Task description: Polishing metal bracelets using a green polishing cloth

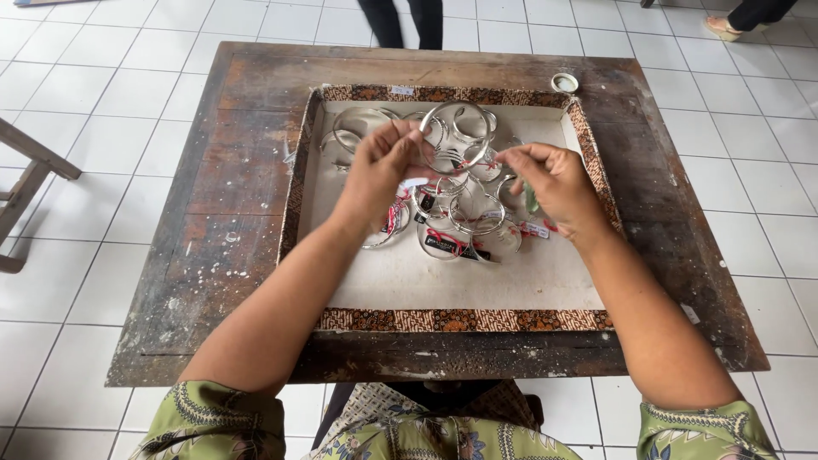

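Observation:
My left hand (379, 170) and my right hand (558, 183) hold one silver bangle (456, 135) between them, lifted above a cream cloth mat with a brown patterned border (460, 319). The left fingers pinch its left side, the right fingers its right side. Under and behind the hands lie several more silver bangles (473, 217) with red threads and small tags, heaped on the mat's far half.
The mat lies on a worn dark wooden table (230, 213) standing on white floor tiles. A small round white lid (564, 83) sits near the table's far right edge. Another person's legs (400, 21) stand beyond the table. A wooden frame (25, 183) pokes in at left.

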